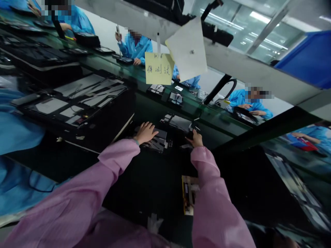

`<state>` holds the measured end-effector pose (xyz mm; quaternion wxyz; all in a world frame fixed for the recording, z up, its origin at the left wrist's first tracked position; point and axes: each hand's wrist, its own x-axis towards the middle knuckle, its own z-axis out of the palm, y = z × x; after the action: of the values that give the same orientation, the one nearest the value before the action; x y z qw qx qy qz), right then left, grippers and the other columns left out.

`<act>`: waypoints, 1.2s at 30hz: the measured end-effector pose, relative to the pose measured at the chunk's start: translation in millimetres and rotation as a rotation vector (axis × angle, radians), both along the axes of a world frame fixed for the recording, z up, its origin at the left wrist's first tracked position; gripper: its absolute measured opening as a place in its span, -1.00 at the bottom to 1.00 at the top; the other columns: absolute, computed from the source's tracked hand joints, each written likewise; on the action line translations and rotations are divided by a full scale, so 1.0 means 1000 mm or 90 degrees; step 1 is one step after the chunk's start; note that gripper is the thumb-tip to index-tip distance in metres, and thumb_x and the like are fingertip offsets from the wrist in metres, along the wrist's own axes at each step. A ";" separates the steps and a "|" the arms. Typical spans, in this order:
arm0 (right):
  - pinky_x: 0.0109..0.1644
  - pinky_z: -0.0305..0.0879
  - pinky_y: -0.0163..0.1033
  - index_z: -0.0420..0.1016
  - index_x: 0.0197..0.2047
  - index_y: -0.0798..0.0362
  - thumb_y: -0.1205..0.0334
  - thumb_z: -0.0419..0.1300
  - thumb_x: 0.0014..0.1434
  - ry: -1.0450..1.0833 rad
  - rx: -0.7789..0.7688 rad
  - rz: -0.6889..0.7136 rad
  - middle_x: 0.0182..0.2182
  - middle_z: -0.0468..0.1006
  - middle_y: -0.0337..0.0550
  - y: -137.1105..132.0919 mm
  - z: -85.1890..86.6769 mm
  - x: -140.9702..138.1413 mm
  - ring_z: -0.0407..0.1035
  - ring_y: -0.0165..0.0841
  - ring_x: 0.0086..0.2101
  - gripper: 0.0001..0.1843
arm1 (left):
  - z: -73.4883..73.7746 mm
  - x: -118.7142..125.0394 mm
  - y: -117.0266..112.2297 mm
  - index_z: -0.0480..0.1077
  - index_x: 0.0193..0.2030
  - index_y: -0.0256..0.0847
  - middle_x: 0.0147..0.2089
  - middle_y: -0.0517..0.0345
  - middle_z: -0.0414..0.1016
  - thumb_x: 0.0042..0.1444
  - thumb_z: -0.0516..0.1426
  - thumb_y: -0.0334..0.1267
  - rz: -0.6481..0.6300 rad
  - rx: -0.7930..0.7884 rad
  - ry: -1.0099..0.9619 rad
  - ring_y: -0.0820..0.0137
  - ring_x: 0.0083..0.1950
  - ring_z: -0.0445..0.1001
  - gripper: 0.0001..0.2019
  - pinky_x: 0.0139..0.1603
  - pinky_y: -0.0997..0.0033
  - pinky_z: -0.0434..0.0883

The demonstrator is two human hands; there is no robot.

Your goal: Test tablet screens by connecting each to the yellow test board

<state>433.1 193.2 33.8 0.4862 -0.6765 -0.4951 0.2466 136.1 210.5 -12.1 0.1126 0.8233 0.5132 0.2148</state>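
Note:
My left hand (146, 132) lies with its fingers outstretched on an opened flat electronic device (160, 139), whose grey panels and dark strips show past the fingertips. My right hand (196, 138) is closed at the right end of a second opened device (178, 122), farther back on the dark bench. Small dark and shiny parts show by its fingers; what they grip is too small and blurred to name. Nearer to me, partly behind my right sleeve, lies a yellow-edged board (189, 194) with dark parts on it.
A tall black stack topped by open devices (72, 100) stands at left, another stack (297, 186) at right. A handwritten yellow note (159, 69) and white card (188, 51) hang from the overhead beam (124, 20). Several people in blue (137, 46) sit beyond; a blue sleeve (20, 120) is close left.

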 end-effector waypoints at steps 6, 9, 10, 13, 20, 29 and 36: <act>0.10 0.31 0.05 0.41 -0.13 0.19 0.12 0.08 0.17 -0.130 -0.023 -0.106 -0.16 0.48 0.11 0.006 0.005 0.008 0.35 -0.15 -0.01 -0.68 | -0.015 0.007 0.011 0.42 -0.04 -0.32 -0.04 -0.15 0.45 0.27 -0.05 -0.07 0.002 0.048 0.077 0.15 0.03 0.35 -0.61 0.17 0.06 0.14; 0.19 0.21 0.03 0.41 -0.05 0.15 0.19 0.12 0.11 -0.187 -0.009 -0.089 0.01 0.42 0.14 -0.045 0.007 -0.003 0.27 -0.13 0.09 -0.66 | -0.017 0.015 -0.012 0.43 -0.08 -0.31 -0.09 -0.17 0.42 0.28 -0.07 -0.09 -0.003 0.060 0.093 0.13 -0.02 0.34 -0.63 0.11 0.07 0.16; 0.16 0.26 -0.01 0.42 -0.04 0.12 0.21 0.12 0.12 -0.207 -0.006 -0.048 0.00 0.43 0.10 -0.067 0.005 -0.013 0.31 -0.16 0.05 -0.67 | -0.017 0.017 -0.023 0.43 -0.10 -0.31 -0.10 -0.17 0.42 0.28 -0.07 -0.09 -0.005 0.062 0.095 0.13 -0.02 0.34 -0.63 0.10 0.06 0.17; 0.09 0.32 -0.04 0.36 0.07 0.05 0.22 0.08 0.20 -0.344 0.022 0.199 -0.02 0.46 0.02 -0.131 -0.005 -0.060 0.36 -0.20 -0.01 -0.63 | -0.017 0.020 -0.060 0.43 -0.11 -0.31 -0.10 -0.18 0.41 0.29 -0.06 -0.09 -0.004 0.065 0.092 0.11 -0.02 0.35 -0.64 0.10 0.05 0.18; -0.06 0.29 -0.07 0.40 -0.05 0.10 0.30 0.17 0.20 -0.745 -0.029 0.375 -0.19 0.47 0.00 -0.206 -0.023 -0.149 0.35 -0.16 -0.16 -0.76 | 0.001 -0.004 -0.151 0.37 0.06 -0.32 0.05 -0.21 0.41 0.30 -0.06 -0.13 0.039 0.099 0.050 0.08 0.14 0.33 -0.63 0.27 -0.05 0.11; -0.17 0.25 -0.17 0.38 -0.29 0.08 0.48 0.06 0.10 -0.691 0.010 0.305 -0.31 0.46 -0.07 -0.199 -0.026 -0.143 0.35 -0.24 -0.28 -0.85 | 0.021 -0.038 -0.232 0.02 0.37 -0.17 0.37 -0.15 0.13 0.30 -0.03 -0.09 -0.015 0.073 -0.117 0.11 0.36 0.14 -0.46 0.32 -0.02 0.19; -0.25 0.34 -0.15 0.43 -0.25 0.06 -0.14 -0.15 0.26 -0.357 0.049 0.000 -0.30 0.56 0.06 -0.231 -0.080 -0.083 0.48 -0.14 -0.26 -0.50 | -0.008 -0.077 -0.223 0.05 0.37 -0.15 0.42 -0.22 -0.01 0.21 0.08 -0.02 0.148 0.001 -0.193 -0.05 0.39 0.07 -0.37 0.30 -0.13 0.21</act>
<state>349.9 -37.8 -45.9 0.3558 -0.6991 -0.6194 0.0312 59.0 -12.6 -20.3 0.1623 0.7166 0.5819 0.3486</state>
